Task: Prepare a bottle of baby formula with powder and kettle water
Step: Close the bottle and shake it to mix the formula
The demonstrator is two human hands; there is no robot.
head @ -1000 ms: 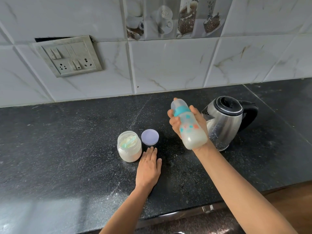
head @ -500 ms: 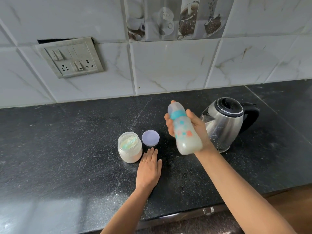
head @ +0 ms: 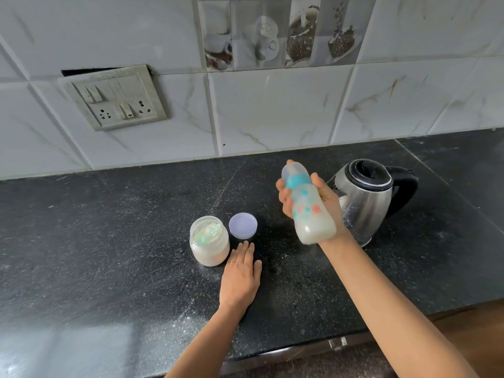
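Observation:
My right hand [head: 324, 199] grips a baby bottle [head: 308, 207] in the air, capped, with a teal collar and milky white liquid inside; it tilts slightly, top away from me, and looks blurred. Behind it on the black counter [head: 109, 241] stands a steel kettle [head: 365, 197] with a black lid and handle. My left hand [head: 240, 276] lies flat on the counter, fingers together, holding nothing. Just left of its fingertips sits an open glass jar of white powder [head: 209, 241] with a pale green scoop inside. The jar's lilac lid [head: 243, 225] lies beside it.
A tiled wall rises behind the counter, with a switch-and-socket plate [head: 114, 98] at upper left. White powder specks dust the counter around the jar and kettle. The counter's front edge [head: 300, 347] runs along the bottom, a wooden floor beyond at lower right.
The bottle in my right hand has moved down and back up again with a changing tilt, as in shaking. My left hand, the jar, the lid and the kettle have stayed put.

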